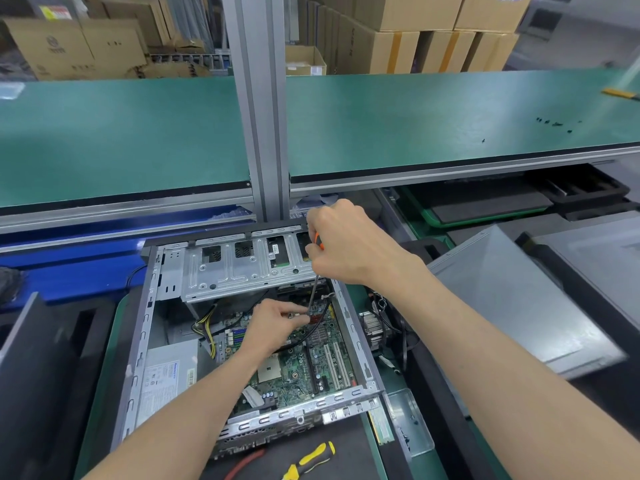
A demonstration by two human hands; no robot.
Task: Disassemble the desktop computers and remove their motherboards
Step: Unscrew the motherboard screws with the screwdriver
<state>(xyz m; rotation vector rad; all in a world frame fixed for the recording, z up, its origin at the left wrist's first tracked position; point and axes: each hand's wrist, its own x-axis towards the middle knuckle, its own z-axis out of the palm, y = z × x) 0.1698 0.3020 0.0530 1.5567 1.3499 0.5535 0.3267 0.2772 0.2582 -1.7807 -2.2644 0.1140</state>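
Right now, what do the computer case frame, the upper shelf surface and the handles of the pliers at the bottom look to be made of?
Computer case frame: bare sheet metal, likely steel, dull silver, with stamped slots and folded edges.
Upper shelf surface: green mat, probably rubber or vinyl, with soft sheen, black edge and no seams.
Pliers: handles seemingly moulded plastic or rubber, in yellow and black.
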